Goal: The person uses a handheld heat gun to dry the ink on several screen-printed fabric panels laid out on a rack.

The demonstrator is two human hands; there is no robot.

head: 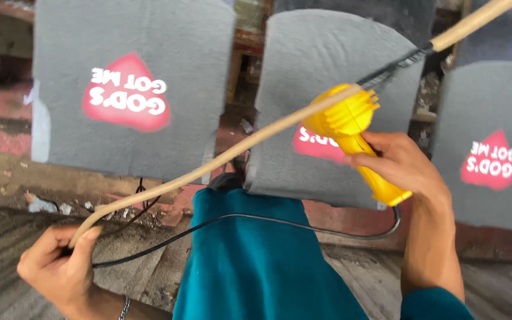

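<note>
Left hand fisted low; right hand gripping, raised.

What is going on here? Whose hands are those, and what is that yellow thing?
The camera sits on a person's head and looks down, so both hands belong to that person. The right hand grips a yellow heat gun, shaped a bit like a hair dryer, with a black cord trailing from its handle. The left hand holds one end of a long pale stick that reaches up past the gun. In front lie grey cloth pieces, each with a pink-red printed patch. The teal cloth low in the middle is probably the person's own clothing.
</note>
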